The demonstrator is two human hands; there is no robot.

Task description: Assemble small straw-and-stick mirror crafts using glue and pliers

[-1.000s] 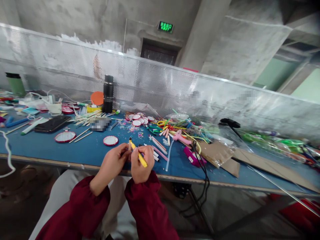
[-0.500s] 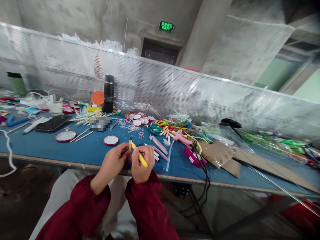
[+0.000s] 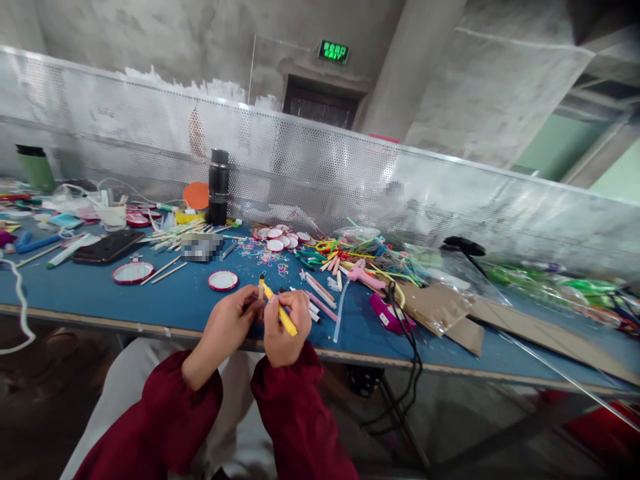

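With my right hand (image 3: pixel 284 339) I grip a yellow marker (image 3: pixel 287 321); my left hand (image 3: pixel 227 325) pinches a small pale stick (image 3: pixel 261 291) beside its tip, over the bench (image 3: pixel 185 303) by its near edge. Marking looks under way: the top is dark, though ink or nib I can't tell; the pale length below seems undone.
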